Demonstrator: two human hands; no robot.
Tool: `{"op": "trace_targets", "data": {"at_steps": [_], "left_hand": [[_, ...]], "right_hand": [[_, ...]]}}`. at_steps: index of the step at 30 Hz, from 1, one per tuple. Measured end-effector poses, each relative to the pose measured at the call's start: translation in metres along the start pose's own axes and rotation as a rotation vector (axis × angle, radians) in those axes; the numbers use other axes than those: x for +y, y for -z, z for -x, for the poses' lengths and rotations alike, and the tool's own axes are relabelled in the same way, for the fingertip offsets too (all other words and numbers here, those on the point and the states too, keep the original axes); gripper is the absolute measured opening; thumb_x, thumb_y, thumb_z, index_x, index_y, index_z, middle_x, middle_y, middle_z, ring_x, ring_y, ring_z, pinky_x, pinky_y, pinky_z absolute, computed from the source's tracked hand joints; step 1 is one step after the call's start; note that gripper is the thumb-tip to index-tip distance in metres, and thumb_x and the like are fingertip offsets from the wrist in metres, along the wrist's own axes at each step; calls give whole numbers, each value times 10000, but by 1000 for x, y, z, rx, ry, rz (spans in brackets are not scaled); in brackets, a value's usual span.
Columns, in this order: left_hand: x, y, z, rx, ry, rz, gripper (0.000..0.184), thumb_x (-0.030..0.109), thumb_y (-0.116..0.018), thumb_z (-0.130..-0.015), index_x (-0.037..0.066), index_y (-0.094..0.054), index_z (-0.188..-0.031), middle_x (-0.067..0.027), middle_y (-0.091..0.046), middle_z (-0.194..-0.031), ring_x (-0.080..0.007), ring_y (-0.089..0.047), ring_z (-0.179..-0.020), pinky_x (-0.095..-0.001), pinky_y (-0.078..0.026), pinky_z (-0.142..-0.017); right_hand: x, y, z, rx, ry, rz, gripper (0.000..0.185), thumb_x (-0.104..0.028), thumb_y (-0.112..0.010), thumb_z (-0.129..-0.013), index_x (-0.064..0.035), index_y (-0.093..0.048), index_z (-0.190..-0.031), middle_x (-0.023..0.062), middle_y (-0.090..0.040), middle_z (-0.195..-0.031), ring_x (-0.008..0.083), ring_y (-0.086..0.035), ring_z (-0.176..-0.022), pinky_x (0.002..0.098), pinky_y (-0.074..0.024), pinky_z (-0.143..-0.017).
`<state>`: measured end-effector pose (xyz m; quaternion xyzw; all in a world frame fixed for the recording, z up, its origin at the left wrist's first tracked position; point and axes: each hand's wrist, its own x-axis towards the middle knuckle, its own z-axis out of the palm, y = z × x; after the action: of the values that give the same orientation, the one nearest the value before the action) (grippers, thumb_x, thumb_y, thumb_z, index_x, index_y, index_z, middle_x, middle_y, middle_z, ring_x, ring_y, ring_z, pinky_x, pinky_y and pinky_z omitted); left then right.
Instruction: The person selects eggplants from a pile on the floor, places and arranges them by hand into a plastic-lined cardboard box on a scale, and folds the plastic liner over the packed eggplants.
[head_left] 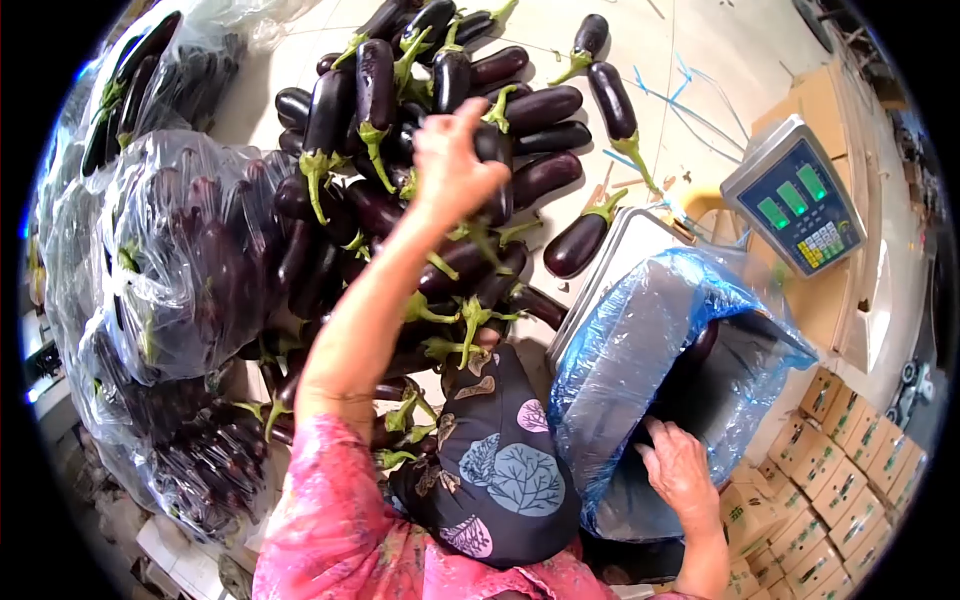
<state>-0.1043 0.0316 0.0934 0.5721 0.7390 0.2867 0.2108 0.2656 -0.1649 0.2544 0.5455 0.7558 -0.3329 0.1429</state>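
Eggplant (494, 147) under the left hand (450, 168): on the floor heap, long axis running nearly straight away from the wearer, green calyx at the far end. Left arm extended forward across the heap; palm down, fingers spread, thumb out to the right over the eggplant's body. Contact: cannot tell. Right arm bent, hand (682, 472) low at the near side of the blue plastic liner (625, 365), fingers curled inward toward the opening; whether they pinch the film, cannot tell. Scale display (795, 195) lit green, beyond the liner.
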Motion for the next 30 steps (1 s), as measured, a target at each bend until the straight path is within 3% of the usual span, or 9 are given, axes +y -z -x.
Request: {"op": "trace_targets", "data": {"at_steps": [2, 6, 10, 12, 16, 20, 23, 26, 30], "left_hand": [[-23, 26, -20, -49, 59, -186, 801, 182, -724, -654, 148, -514, -1426, -257, -495, -1281, -433, -433, -1209, -497, -400, -1038], [-29, 24, -8, 217, -321, -588, 699, 57, -651, -706, 96, -522, -1392, -175, -435, -1415, -393, -386, -1309, -536, -361, -1051], [-21, -38, 8, 60, -539, -563, 437, 128, -682, -773, 96, -602, -1201, -95, -618, -1074, -322, -498, -1227, -481, -385, -978], [7, -69, 11, -241, -515, -652, 450, 209, -694, -802, 68, -599, -1218, -83, -644, -984, -294, -560, -1132, -465, -385, -966], [-5, -152, 8, -222, -504, -987, 563, 194, -704, -788, -55, -536, -1264, -140, -640, -1003, -278, -595, -988, -433, -396, -926], [-1, -157, 2, -296, -303, -558, 472, 116, -737, -703, -7, -561, -1124, -177, -601, -1038, -350, -587, -1033, -453, -437, -936], [-3, -149, -6, -212, -184, 27, 581, 117, -752, -644, 31, -609, -1201, -216, -579, -1138, -393, -566, -1095, -453, -463, -1018], [1, -96, -19, -322, -6, 663, 639, 112, -776, -669, -5, -595, -1270, -120, -627, -1170, -241, -592, -1116, -346, -446, -1026], [-9, -54, -20, -513, 165, 1391, 574, 19, -698, -744, 36, -586, -1307, -61, -661, -1143, -155, -604, -1065, -319, -453, -994]], "right_hand": [[0, 2, 1, 10, 14, 6, 310, -116, -669, -864, -18, -619, -1153, 190, -635, -931, 377, -632, -855, 455, -518, -776], [5, 3, -3, -1, 21, -2, 312, -114, -674, -862, -16, -617, -1152, 189, -633, -924, 369, -633, -845, 451, -520, -768], [9, 4, -6, -29, -1, -5, 321, -115, -681, -858, -13, -615, -1155, 188, -636, -936, 366, -639, -859, 452, -525, -774], [9, 5, -5, -39, -17, -6, 327, -117, -685, -857, -11, -613, -1158, 188, -638, -942, 366, -642, -864, 452, -528, -777], [5, 8, -8, -35, -17, -10, 340, -118, -690, -859, -9, -606, -1170, 186, -637, -938, 364, -644, -858, 447, -530, -776], [7, 12, -4, -13, -28, -22, 348, -120, -700, -858, -14, -602, -1175, 179, -633, -921, 355, -646, -842, 437, -533, -769], [11, 11, -1, -22, -20, -19, 348, -121, -707, -855, -18, -604, -1172, 172, -630, -912, 347, -647, -834, 430, -534, -767], [8, 13, -1, -32, -25, -73, 372, -72, -701, -832, -13, -606, -1187, 192, -624, -917, 393, -622, -860, 473, -511, -756], [6, 12, -2, -31, -10, -90, 368, -79, -699, -833, -8, -606, -1183, 193, -621, -910, 399, -619, -847, 474, -511, -748]]}}
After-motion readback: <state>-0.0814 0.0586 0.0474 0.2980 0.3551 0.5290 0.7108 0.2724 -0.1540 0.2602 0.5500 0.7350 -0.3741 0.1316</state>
